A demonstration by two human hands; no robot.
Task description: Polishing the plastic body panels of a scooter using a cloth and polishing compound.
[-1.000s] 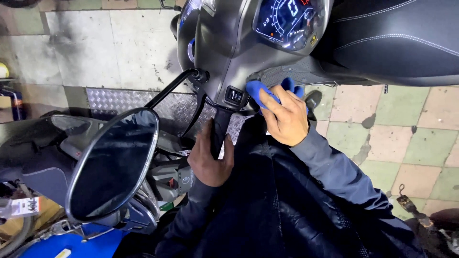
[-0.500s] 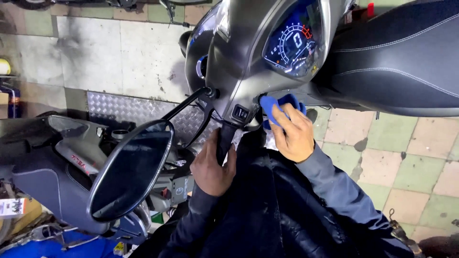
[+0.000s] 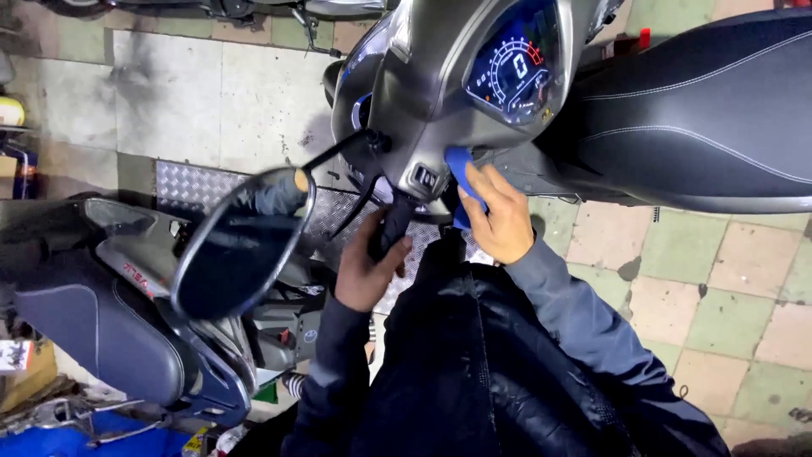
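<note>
- The black handlebar grip [image 3: 391, 227] of the grey scooter [image 3: 440, 93] is wrapped by the left hand [image 3: 365, 272], fingers curled shut around it.
- A blue cloth [image 3: 461, 169] is pinched under the right hand [image 3: 501, 218] and pressed against the panel below the lit instrument display [image 3: 518, 63].
- Both forearms are raised upward from the dark jacket [image 3: 474, 372]; a round mirror [image 3: 241, 241] is seen to the left.

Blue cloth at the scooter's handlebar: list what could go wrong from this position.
1. The right hand presses the blue cloth right beside the switch block; a slip could knock a switch while the instrument display is lit.
2. The left hand grips the handlebar grip; a hard push could swing the bars and bring the mirror toward the parked scooter close beside it.
</note>
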